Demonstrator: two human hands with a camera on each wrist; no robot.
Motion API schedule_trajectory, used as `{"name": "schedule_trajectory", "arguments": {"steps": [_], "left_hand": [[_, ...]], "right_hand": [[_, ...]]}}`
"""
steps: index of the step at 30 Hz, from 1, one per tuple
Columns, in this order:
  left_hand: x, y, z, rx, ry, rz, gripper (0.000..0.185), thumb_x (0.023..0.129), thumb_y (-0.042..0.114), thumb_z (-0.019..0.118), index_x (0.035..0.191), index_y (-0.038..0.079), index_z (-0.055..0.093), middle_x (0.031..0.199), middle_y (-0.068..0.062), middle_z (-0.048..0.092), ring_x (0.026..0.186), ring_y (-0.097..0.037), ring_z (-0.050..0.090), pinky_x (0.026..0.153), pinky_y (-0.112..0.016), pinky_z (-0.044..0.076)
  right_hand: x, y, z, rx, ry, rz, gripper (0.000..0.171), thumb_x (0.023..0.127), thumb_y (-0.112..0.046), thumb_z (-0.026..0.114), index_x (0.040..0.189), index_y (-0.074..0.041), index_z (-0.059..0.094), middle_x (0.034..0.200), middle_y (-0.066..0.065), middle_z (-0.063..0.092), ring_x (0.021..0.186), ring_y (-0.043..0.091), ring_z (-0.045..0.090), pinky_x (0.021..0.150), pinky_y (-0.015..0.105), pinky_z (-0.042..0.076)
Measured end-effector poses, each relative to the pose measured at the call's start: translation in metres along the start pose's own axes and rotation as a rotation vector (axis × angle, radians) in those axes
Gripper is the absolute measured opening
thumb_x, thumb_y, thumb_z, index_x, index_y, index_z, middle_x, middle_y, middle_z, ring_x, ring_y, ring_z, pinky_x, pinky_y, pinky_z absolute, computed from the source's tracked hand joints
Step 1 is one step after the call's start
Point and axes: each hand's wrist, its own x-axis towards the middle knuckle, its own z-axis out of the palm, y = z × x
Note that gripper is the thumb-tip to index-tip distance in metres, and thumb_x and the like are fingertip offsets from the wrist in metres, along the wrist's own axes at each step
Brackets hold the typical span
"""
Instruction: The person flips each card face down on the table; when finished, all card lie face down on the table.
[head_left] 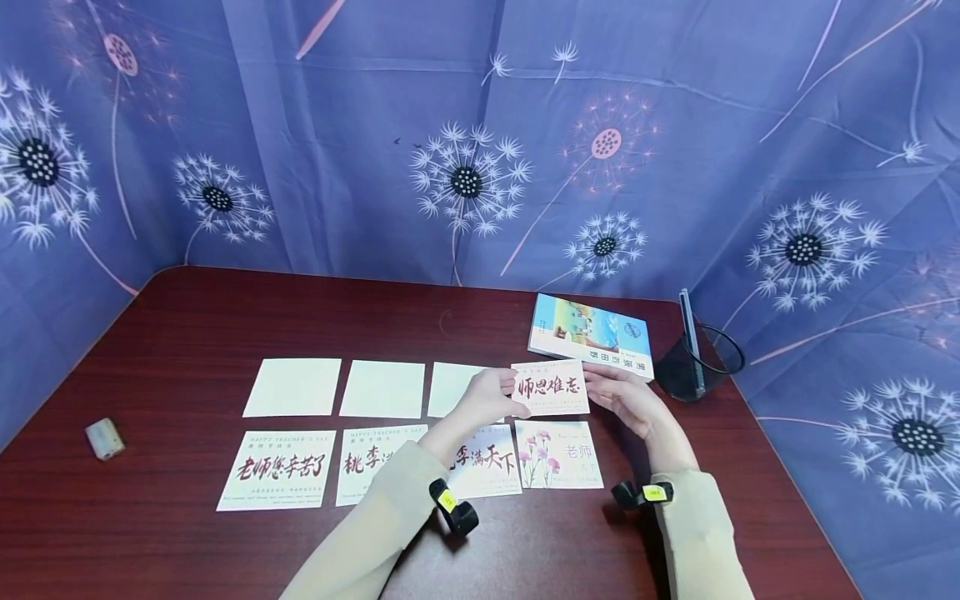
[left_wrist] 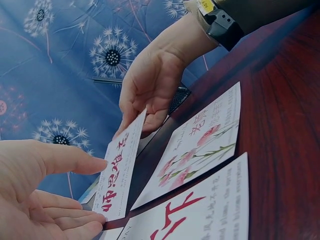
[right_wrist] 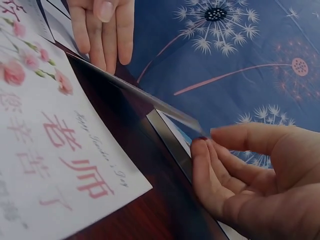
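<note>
- Two hands are seen in the head view holding one red-lettered card (head_left: 550,388) just above the table (head_left: 172,333), at the right end of the far row, near the book (head_left: 592,335)
- The card is pinched at its left edge by the left hand (head_left: 491,398) and at its right edge by the right hand (head_left: 626,400)
- Only in the right wrist view is the card (right_wrist: 145,97) shown edge-on as a thin, flat sheet, gripped between thumb and fingertips (right_wrist: 200,150)
- Only in the left wrist view is the glossy flower card (left_wrist: 197,145) shown lying flat beneath it
- Blank cream cards (head_left: 294,387) and a black mesh cup (head_left: 693,362) are visible from the head alone
</note>
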Motion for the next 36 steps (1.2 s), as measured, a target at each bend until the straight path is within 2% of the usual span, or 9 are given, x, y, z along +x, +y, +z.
{"name": "schedule_trajectory", "arguments": {"steps": [5, 9, 12, 16, 19, 24, 31, 34, 36], "left_hand": [[0.001, 0.000, 0.001, -0.001, -0.001, 0.007, 0.074, 0.073, 0.004, 0.080, 0.138, -0.008, 0.047, 0.136, -0.024, 0.057, 0.129, -0.034, 0.054, 0.105, -0.038, 0.045], [0.001, 0.000, 0.002, 0.003, 0.001, 0.010, 0.073, 0.074, 0.005, 0.079, 0.138, -0.008, 0.047, 0.136, -0.024, 0.057, 0.128, -0.034, 0.055, 0.105, -0.038, 0.046], [0.002, 0.001, 0.003, 0.005, 0.037, 0.033, 0.070, 0.076, 0.007, 0.078, 0.138, -0.006, 0.048, 0.136, -0.022, 0.057, 0.127, -0.033, 0.056, 0.104, -0.040, 0.046], [0.003, 0.007, 0.006, -0.015, 0.101, 0.086, 0.063, 0.079, 0.012, 0.078, 0.136, 0.000, 0.053, 0.134, -0.017, 0.060, 0.124, -0.031, 0.058, 0.100, -0.041, 0.049], [0.005, 0.016, 0.011, -0.014, 0.116, 0.116, 0.059, 0.079, 0.018, 0.081, 0.132, 0.004, 0.058, 0.131, -0.012, 0.063, 0.118, -0.028, 0.062, 0.094, -0.036, 0.053], [0.013, 0.031, 0.024, 0.060, 0.151, 0.123, 0.055, 0.076, 0.032, 0.084, 0.123, 0.009, 0.066, 0.119, -0.006, 0.069, 0.103, -0.021, 0.067, 0.077, -0.026, 0.055], [0.019, 0.045, 0.039, 0.166, 0.190, 0.090, 0.059, 0.071, 0.046, 0.084, 0.118, 0.013, 0.069, 0.107, -0.001, 0.070, 0.107, -0.022, 0.059, 0.081, -0.032, 0.050], [0.016, 0.048, 0.041, 0.216, 0.210, 0.096, 0.061, 0.070, 0.048, 0.084, 0.118, 0.013, 0.069, 0.109, -0.001, 0.070, 0.105, -0.021, 0.061, 0.079, -0.032, 0.051], [0.015, 0.049, 0.041, 0.248, 0.223, 0.111, 0.060, 0.072, 0.049, 0.083, 0.118, 0.013, 0.069, 0.109, -0.001, 0.071, 0.103, -0.020, 0.062, 0.077, -0.030, 0.050]], "right_hand": [[0.001, 0.000, 0.004, 0.002, -0.031, -0.017, 0.053, 0.099, 0.002, 0.044, 0.144, 0.020, 0.021, 0.103, -0.010, 0.070, 0.097, 0.001, 0.066, 0.086, 0.017, 0.053], [0.000, -0.001, 0.006, 0.011, -0.044, -0.009, 0.056, 0.100, 0.001, 0.039, 0.147, 0.019, 0.013, 0.102, -0.010, 0.070, 0.095, 0.001, 0.066, 0.084, 0.018, 0.054], [0.000, -0.001, 0.007, 0.014, -0.051, -0.002, 0.056, 0.101, 0.001, 0.037, 0.147, 0.019, 0.011, 0.102, -0.010, 0.069, 0.095, 0.001, 0.065, 0.083, 0.018, 0.054], [0.000, -0.003, 0.007, -0.001, -0.051, -0.010, 0.055, 0.102, 0.001, 0.036, 0.147, 0.020, 0.011, 0.102, -0.010, 0.069, 0.096, 0.001, 0.065, 0.084, 0.017, 0.054], [-0.002, -0.004, 0.008, -0.012, -0.046, -0.018, 0.055, 0.102, 0.000, 0.036, 0.146, 0.020, 0.011, 0.103, -0.011, 0.068, 0.096, 0.000, 0.065, 0.084, 0.017, 0.054], [-0.004, -0.010, 0.014, -0.009, -0.038, -0.016, 0.056, 0.102, -0.002, 0.038, 0.147, 0.018, 0.013, 0.104, -0.011, 0.067, 0.096, -0.001, 0.064, 0.085, 0.016, 0.053], [-0.008, -0.018, 0.026, -0.020, -0.001, -0.023, 0.053, 0.103, -0.006, 0.039, 0.146, 0.016, 0.018, 0.099, -0.012, 0.066, 0.089, -0.003, 0.065, 0.082, 0.014, 0.052], [-0.009, -0.021, 0.030, -0.010, 0.005, -0.034, 0.046, 0.103, -0.007, 0.041, 0.142, 0.012, 0.028, 0.097, -0.010, 0.066, 0.085, -0.003, 0.065, 0.080, 0.013, 0.052], [-0.010, -0.023, 0.032, 0.003, 0.001, -0.039, 0.037, 0.103, -0.008, 0.042, 0.137, 0.005, 0.039, 0.096, -0.009, 0.068, 0.083, -0.003, 0.065, 0.078, 0.013, 0.052]]}}
